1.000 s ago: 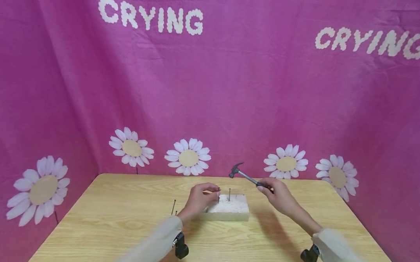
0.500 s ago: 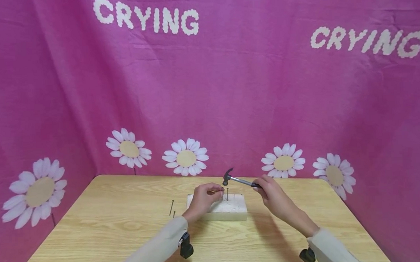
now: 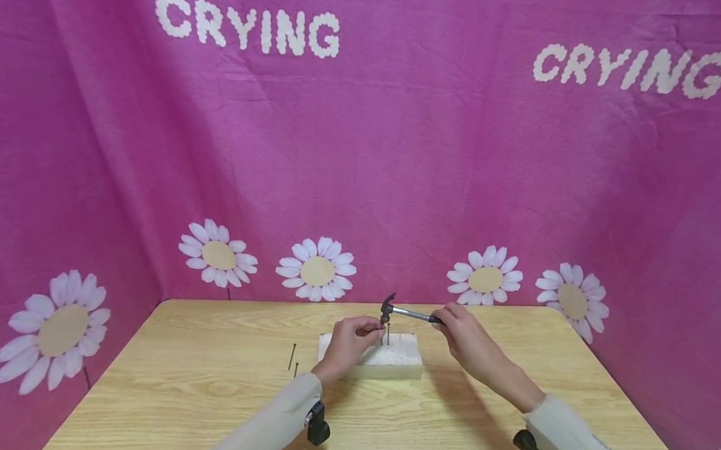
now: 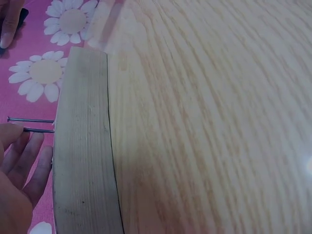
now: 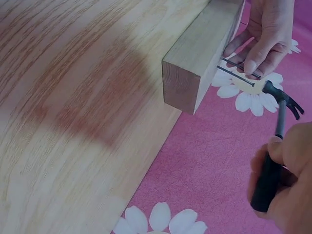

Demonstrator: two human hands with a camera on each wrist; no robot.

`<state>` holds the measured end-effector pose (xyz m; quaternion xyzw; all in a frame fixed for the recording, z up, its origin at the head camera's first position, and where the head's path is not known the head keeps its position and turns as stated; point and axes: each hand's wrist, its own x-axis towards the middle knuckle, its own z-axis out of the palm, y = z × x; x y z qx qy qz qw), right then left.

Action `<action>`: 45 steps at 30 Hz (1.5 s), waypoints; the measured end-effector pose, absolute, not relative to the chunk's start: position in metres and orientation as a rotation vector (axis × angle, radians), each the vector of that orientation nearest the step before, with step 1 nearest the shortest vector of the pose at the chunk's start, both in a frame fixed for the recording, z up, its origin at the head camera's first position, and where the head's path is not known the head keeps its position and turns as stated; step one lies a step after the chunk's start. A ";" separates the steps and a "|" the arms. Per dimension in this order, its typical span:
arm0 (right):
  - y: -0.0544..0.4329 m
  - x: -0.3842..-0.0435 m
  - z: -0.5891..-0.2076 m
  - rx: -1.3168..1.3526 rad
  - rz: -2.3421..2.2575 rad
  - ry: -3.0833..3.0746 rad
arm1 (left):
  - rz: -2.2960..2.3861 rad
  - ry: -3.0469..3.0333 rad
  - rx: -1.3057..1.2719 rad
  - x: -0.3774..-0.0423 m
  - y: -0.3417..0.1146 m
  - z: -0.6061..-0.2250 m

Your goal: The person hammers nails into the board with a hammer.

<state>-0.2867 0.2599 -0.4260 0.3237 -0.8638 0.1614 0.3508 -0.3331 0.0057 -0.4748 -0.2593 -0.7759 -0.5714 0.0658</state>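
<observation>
Clearly, only the head view takes in the pink cloth (image 3: 393,150) with its "CRYING" lettering and the table (image 3: 223,405) nearly whole; the wrist views catch just some flowers and part of the wood. The block (image 3: 391,368) shows its pale, speckled top from the head, its long grained side from the left wrist, and a bare end face from the right wrist. The right hand (image 3: 471,337) is wrapped round the black handle of the hammer (image 3: 406,311), whose claw and head are plain in the right wrist view, while the left wrist view has only a dark bit of handle in its corner. The left hand (image 3: 347,343), over the block's top, pinches the pinched nail (image 5: 239,67) near its head between thumb and finger. Just beside it, outside those fingers, the standing nail (image 5: 236,76) rises upright from the block. The hammer's face sits right by the two nail heads; whether it touches either, I cannot tell. Two loose nails (image 3: 292,357) lie on the table to the block's left, seen only from the head.
</observation>
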 end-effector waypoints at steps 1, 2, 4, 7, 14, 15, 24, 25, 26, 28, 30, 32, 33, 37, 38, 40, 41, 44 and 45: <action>0.260 -0.287 -0.426 0.831 0.419 -2.228 | -1.726 -2.330 -0.795 -0.333 0.005 -0.475; 0.259 -0.286 -0.426 0.819 0.423 -2.220 | -1.732 -2.332 -0.794 -0.332 0.005 -0.475; 0.258 -0.286 -0.427 0.803 0.436 -2.200 | -1.749 -2.331 -0.790 -0.331 0.004 -0.475; 0.256 -0.286 -0.427 0.796 0.457 -2.183 | -1.763 -2.323 -0.785 -0.330 0.002 -0.476; 0.253 -0.288 -0.431 0.856 0.417 -2.176 | -1.749 -2.345 -0.750 -0.328 0.000 -0.475; 0.252 -0.288 -0.432 0.853 0.421 -2.165 | -1.747 -2.344 -0.750 -0.328 0.000 -0.475; 0.250 -0.283 -0.428 0.810 0.387 -2.175 | -1.677 -2.349 -0.766 -0.331 0.002 -0.478; 0.250 -0.282 -0.427 0.800 0.389 -2.184 | -1.674 -2.351 -0.763 -0.331 0.002 -0.479; 0.250 -0.281 -0.426 0.787 0.405 -2.194 | -1.682 -2.352 -0.756 -0.331 0.002 -0.479; 0.250 -0.279 -0.425 0.784 0.429 -2.233 | -1.700 -2.358 -0.736 -0.331 0.002 -0.480; 0.249 -0.278 -0.425 0.795 0.436 -2.270 | -1.706 -2.353 -0.730 -0.331 0.003 -0.480; 0.249 -0.278 -0.424 0.797 0.451 -2.260 | -1.707 -2.352 -0.725 -0.330 0.003 -0.479; 0.249 -0.278 -0.424 0.797 0.466 -2.239 | -1.708 -2.351 -0.726 -0.330 0.003 -0.479; 0.249 -0.280 -0.422 0.779 0.507 -2.207 | -1.698 -2.359 -0.725 -0.328 0.003 -0.478; 0.250 -0.280 -0.422 0.789 0.507 -2.209 | -1.694 -2.357 -0.729 -0.329 0.003 -0.478; 0.251 -0.281 -0.422 0.788 0.506 -2.219 | -1.688 -2.369 -0.722 -0.329 0.003 -0.479; 0.252 -0.281 -0.421 0.780 0.516 -2.211 | -1.688 -2.374 -0.715 -0.329 0.003 -0.479; 0.253 -0.282 -0.421 0.781 0.568 -2.128 | -1.687 -2.378 -0.713 -0.329 0.004 -0.480; 0.254 -0.283 -0.422 0.793 0.567 -2.124 | -1.692 -2.380 -0.706 -0.329 0.004 -0.480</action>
